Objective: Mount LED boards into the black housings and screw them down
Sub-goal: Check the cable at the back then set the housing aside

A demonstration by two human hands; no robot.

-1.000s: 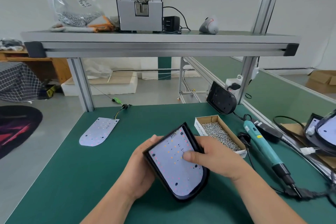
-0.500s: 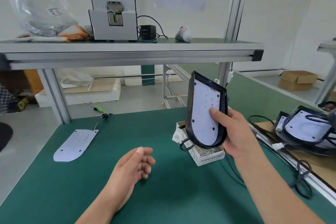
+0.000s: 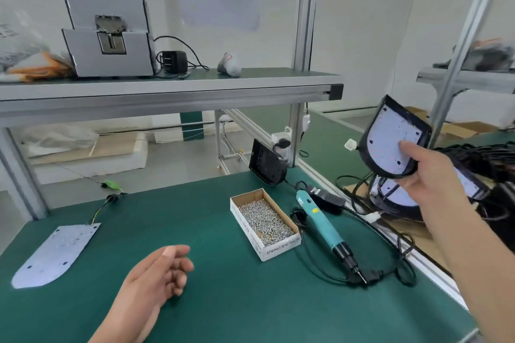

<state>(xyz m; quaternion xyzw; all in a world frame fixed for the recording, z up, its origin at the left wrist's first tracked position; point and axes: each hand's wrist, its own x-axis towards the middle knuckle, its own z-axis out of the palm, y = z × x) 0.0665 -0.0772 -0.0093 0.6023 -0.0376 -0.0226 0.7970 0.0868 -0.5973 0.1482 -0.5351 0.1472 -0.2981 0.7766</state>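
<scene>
A second ago both hands held the housing [image 3: 365, 151] low over the mat [image 3: 223, 301]. Now the right hand [image 3: 429, 175] alone grips it, thumb pressed on the board [image 3: 390, 136] seated inside, and has carried it up and out to the right, over the next bench. It hangs tilted above the stack [image 3: 395, 198] of similar units there, not touching them. The left hand [image 3: 156, 278] has let go and hovers over the mat with fingers loosely curled, holding nothing. I take this to mean the unit is being set aside with the others, so a fresh pair comes next. Whether its screws are all in I cannot tell, as the dark dots on the board are too small to read. The next parts are at hand: a loose board [image 3: 53, 253] lies flat at the mat's left edge with its wire trailing back, and an empty housing [image 3: 266, 167] leans against the post at the rear. Between them stands the open box [image 3: 281, 249] of screws [image 3: 263, 220], with the driver [image 3: 320, 220] lying just beside it on the right, tip toward the person. Black cables [image 3: 315, 267] loop round the driver and over the bench edge, under the right arm's path. They could snag the unit's dangling white plug [image 3: 349, 145] on the way down.
</scene>
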